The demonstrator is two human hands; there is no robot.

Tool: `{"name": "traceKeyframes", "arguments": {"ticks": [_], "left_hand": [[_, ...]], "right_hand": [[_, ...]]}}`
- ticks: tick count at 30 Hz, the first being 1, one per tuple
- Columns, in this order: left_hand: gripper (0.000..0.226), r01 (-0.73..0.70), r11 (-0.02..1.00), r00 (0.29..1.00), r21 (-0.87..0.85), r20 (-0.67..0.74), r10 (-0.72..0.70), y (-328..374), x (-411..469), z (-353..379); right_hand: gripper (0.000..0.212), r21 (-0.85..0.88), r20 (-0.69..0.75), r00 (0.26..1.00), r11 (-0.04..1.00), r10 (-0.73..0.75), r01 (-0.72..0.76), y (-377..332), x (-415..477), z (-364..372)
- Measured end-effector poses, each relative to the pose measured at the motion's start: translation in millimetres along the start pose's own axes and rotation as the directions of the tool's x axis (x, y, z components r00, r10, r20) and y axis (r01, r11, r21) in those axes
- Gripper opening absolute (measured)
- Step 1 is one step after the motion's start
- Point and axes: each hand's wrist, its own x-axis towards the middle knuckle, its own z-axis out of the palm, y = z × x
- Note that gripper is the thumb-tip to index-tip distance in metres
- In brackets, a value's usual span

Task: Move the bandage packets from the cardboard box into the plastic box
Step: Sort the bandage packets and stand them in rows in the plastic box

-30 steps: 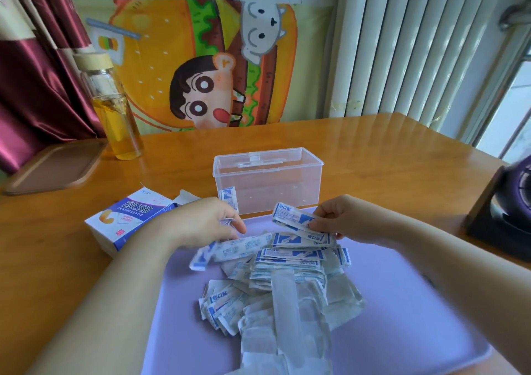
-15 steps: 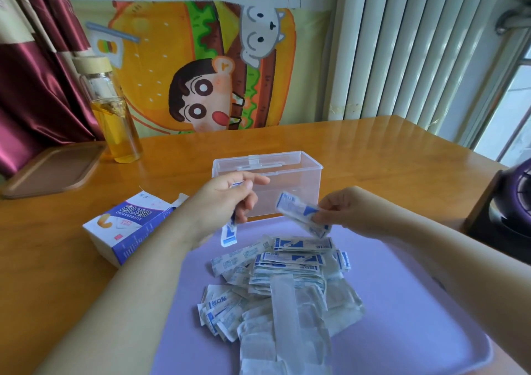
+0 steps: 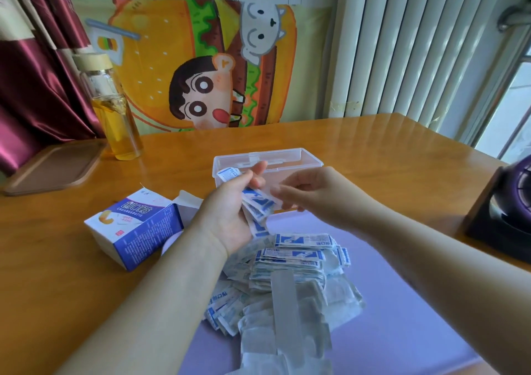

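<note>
Nearest, a loose pile [image 3: 290,262] of bandage packets lies on a purple mat [image 3: 402,288], some stacked flat and others splayed toward the front edge. The slack heap could slide or scatter if a forearm brushes it on the way in for more.

Above the far side of the pile, the left hand [image 3: 227,211] grips a fan of packets [image 3: 257,202], thumb on top, with their lower ends hanging free. The right hand [image 3: 316,190] is just beside them, fingers curled, its tips at the fan's upper edge. Motion blur hides whether it pinches a packet or only touches, so I cannot tell its state. This is the likeliest point of failure: the wrappers look slick and thin, and a fan pinched at one end may shed one or two back onto the mat if the grip shifts while the hands meet.

Left of the hands, the cardboard box [image 3: 135,225] lies on its side on the desk [image 3: 373,150], flap open.

Just behind the hands stands the plastic box [image 3: 287,152], lid off. It looks light, so a knuckle against its near wall could push it back. Packets released crosswise could catch on the rim and fall outside.

Farther left, a bottle [image 3: 115,110] stands well apart, out of the way.
</note>
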Motion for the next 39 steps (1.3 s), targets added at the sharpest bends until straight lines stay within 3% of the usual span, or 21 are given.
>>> {"name": "traceKeyframes", "arguments": {"ticks": [3, 6, 12, 17, 19, 22, 25, 28, 31, 35, 38, 39], "left_hand": [[0.02, -0.023, 0.988, 0.997, -0.15, -0.082, 0.011, 9.4, 4.9, -8.9], [0.013, -0.037, 0.973, 0.994, -0.228, -0.109, 0.012, 15.1, 4.8, -11.3], [0.013, 0.047, 0.979, 0.995, -0.199, -0.072, -0.063, 17.2, -1.4, -6.2], [0.004, 0.067, 0.979, 0.996, -0.192, -0.041, -0.076, 14.7, 2.4, -8.4], [0.011, 0.078, 0.984, 0.997, -0.163, -0.015, -0.081, 12.9, 3.8, -10.6], [0.02, 0.072, 0.995, 0.997, -0.076, 0.008, -0.071, 10.0, 4.3, -10.8], [0.026, 0.071, 0.997, 0.997, -0.019, 0.022, -0.071, 6.4, 3.7, -7.8], [0.021, 0.051, 0.998, 0.998, 0.037, -0.022, -0.05, 1.9, 3.7, -6.2], [0.01, 0.01, 0.992, 0.999, 0.128, -0.048, -0.004, -0.6, 4.1, -6.0], [0.016, -0.05, 0.947, 0.999, 0.318, 0.024, 0.045, -0.6, 1.4, -6.2], [0.005, -0.077, 0.918, 0.994, 0.389, 0.097, 0.042, -0.5, -4.9, -4.6], [0.01, -0.089, 0.922, 0.993, 0.377, 0.108, 0.051, -0.1, -6.3, -3.8]], "right_hand": [[0.034, -0.45, 0.183, 0.976, 0.893, 0.116, -0.021, 17.8, 1.8, -9.6], [0.037, -0.544, 0.268, 0.912, 0.83, 0.311, -0.123, 36.7, 0.0, -9.3], [0.018, -0.39, 0.152, 0.93, 0.884, 0.336, -0.256, 49.8, 7.4, -13.8], [0.033, -0.308, 0.069, 0.917, 0.883, 0.393, -0.355, 54.5, 10.5, -19.9], [0.037, -0.266, 0.044, 0.911, 0.884, 0.41, -0.385, 56.3, 11.8, -23.9], [0.035, -0.007, 0.111, 0.899, 0.905, 0.424, -0.426, 56.2, 11.6, -27.8], [0.03, 0.333, 0.226, 0.903, 0.842, 0.365, -0.424, 51.9, 7.7, -25.9], [0.021, 0.468, 0.252, 0.92, 0.795, 0.3, -0.387, 40.1, 2.7, -16.4], [0.021, 0.503, 0.227, 0.939, 0.794, 0.26, -0.341, 30.7, 0.0, -6.6], [0.025, 0.434, 0.265, 0.947, 0.854, 0.183, -0.287, 21.4, -3.0, 2.7], [0.046, 0.381, 0.293, 0.946, 0.891, 0.138, -0.247, 16.8, -2.8, 6.5], [0.052, 0.361, 0.293, 0.948, 0.904, 0.124, -0.23, 16.2, -2.6, 6.9]]}}
